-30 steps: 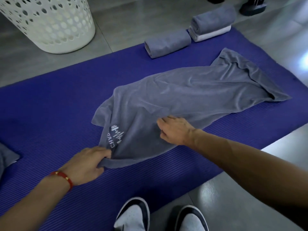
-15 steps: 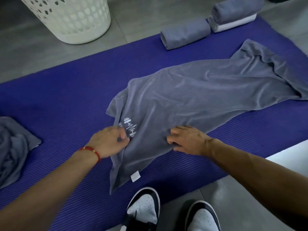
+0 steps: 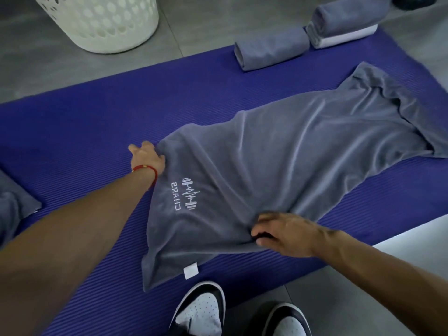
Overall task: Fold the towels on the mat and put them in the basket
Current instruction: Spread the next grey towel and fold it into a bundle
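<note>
Towel (image 3: 278,151) is lying lengthwise, running away to my right.
I'm watching left hand (image 3: 148,157) gripping far corner, right hand (image 3: 283,235) pinching near edge.

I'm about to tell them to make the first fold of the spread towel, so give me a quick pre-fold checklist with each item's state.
1. Left hand grips far-left corner: ok.
2. Right hand pinches near edge: ok.
3. Spread towel lies flat: not ok, right end bunched and turned over.
4. Towel wholly on mat: cannot tell, right end leaves the frame.
5. Rolled towels lie apart from it: ok.
6. Basket has room: cannot tell.
</note>
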A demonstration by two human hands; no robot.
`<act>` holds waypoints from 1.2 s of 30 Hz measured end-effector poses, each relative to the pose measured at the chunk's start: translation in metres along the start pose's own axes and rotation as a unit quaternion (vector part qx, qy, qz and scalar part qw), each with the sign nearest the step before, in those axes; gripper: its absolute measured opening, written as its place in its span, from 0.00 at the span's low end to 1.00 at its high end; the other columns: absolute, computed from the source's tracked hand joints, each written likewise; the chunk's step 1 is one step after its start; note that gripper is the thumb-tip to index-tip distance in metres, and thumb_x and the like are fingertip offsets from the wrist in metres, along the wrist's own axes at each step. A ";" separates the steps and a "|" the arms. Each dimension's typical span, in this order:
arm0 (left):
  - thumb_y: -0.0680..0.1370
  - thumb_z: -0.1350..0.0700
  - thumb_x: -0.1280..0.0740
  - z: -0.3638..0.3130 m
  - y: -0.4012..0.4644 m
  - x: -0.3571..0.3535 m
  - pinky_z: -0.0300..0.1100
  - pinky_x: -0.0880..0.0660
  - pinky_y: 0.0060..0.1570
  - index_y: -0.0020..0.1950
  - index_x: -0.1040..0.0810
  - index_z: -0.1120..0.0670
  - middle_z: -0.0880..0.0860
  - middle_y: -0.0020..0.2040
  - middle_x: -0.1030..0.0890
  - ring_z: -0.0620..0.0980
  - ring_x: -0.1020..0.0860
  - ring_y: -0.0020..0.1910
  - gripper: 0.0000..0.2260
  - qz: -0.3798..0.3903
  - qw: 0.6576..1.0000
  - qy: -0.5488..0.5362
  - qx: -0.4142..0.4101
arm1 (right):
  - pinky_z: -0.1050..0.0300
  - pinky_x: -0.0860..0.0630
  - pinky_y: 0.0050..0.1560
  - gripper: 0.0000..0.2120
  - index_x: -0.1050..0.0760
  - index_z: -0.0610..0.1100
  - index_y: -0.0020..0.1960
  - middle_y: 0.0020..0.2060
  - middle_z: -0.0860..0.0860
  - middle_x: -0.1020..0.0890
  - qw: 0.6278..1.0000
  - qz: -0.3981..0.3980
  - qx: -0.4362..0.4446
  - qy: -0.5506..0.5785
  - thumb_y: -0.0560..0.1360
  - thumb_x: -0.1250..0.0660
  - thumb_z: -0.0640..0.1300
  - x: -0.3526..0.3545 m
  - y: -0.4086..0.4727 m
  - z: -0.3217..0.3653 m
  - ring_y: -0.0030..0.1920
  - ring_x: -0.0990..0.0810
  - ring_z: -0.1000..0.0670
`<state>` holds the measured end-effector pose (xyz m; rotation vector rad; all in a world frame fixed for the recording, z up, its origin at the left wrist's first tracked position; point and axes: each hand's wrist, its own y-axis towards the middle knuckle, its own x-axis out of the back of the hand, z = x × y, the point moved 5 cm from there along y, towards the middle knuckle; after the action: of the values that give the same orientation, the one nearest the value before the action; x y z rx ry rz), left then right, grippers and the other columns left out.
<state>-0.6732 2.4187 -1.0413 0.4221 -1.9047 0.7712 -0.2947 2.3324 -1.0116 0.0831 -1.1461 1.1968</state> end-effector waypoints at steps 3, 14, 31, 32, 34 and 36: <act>0.80 0.48 0.34 -0.001 0.008 0.013 0.53 0.23 0.62 0.54 0.17 0.56 0.65 0.59 0.20 0.65 0.20 0.56 0.13 -0.009 1.000 0.000 -0.028 | 0.58 0.28 0.64 0.11 0.24 0.56 0.62 0.58 0.60 0.24 0.999 -0.038 -0.007 0.021 0.84 0.40 0.55 0.007 0.002 -0.001 0.56 0.24 0.58; 0.75 0.64 0.30 0.055 0.043 0.102 0.48 0.23 0.61 0.62 0.23 0.55 0.58 0.61 0.21 0.58 0.21 0.60 0.15 -0.152 0.972 -0.153 0.090 | 0.63 0.35 0.68 0.15 0.22 0.50 0.68 0.67 0.55 0.25 0.994 -0.105 0.040 0.003 0.84 0.37 0.49 0.032 0.036 0.006 0.66 0.25 0.53; 0.75 0.39 0.29 0.152 -0.175 0.015 0.52 0.27 0.63 0.62 0.27 0.57 0.58 0.61 0.25 0.60 0.25 0.62 0.26 0.143 0.987 0.004 0.075 | 0.42 0.28 0.67 0.19 0.29 0.47 0.71 0.70 0.48 0.27 0.981 -0.077 0.098 -0.149 0.81 0.36 0.48 0.115 0.245 0.134 0.69 0.26 0.41; 0.76 0.39 0.29 0.154 -0.176 0.015 0.50 0.29 0.65 0.61 0.25 0.57 0.58 0.62 0.25 0.59 0.26 0.64 0.25 0.152 0.986 0.008 0.064 | 0.41 0.28 0.67 0.20 0.30 0.46 0.72 0.71 0.46 0.28 0.981 -0.090 0.083 -0.153 0.81 0.36 0.48 0.121 0.263 0.149 0.69 0.27 0.39; 0.79 0.41 0.31 0.153 -0.183 0.017 0.48 0.32 0.67 0.61 0.21 0.58 0.57 0.62 0.25 0.56 0.29 0.66 0.22 0.182 0.982 0.024 0.032 | 0.38 0.31 0.67 0.21 0.31 0.45 0.72 0.73 0.43 0.31 0.978 -0.104 0.057 -0.173 0.81 0.36 0.47 0.126 0.293 0.173 0.70 0.30 0.36; 0.81 0.43 0.34 0.152 -0.187 0.014 0.48 0.34 0.69 0.60 0.19 0.58 0.59 0.62 0.25 0.55 0.30 0.67 0.19 0.208 0.978 0.018 0.015 | 0.36 0.36 0.70 0.21 0.30 0.50 0.73 0.76 0.42 0.36 0.973 -0.086 0.041 -0.211 0.81 0.36 0.47 0.127 0.315 0.187 0.74 0.37 0.35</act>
<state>-0.6713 2.1789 -1.0128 0.0215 -1.9737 1.0707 -0.6653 2.4440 -0.9849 0.5102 -1.4255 1.0985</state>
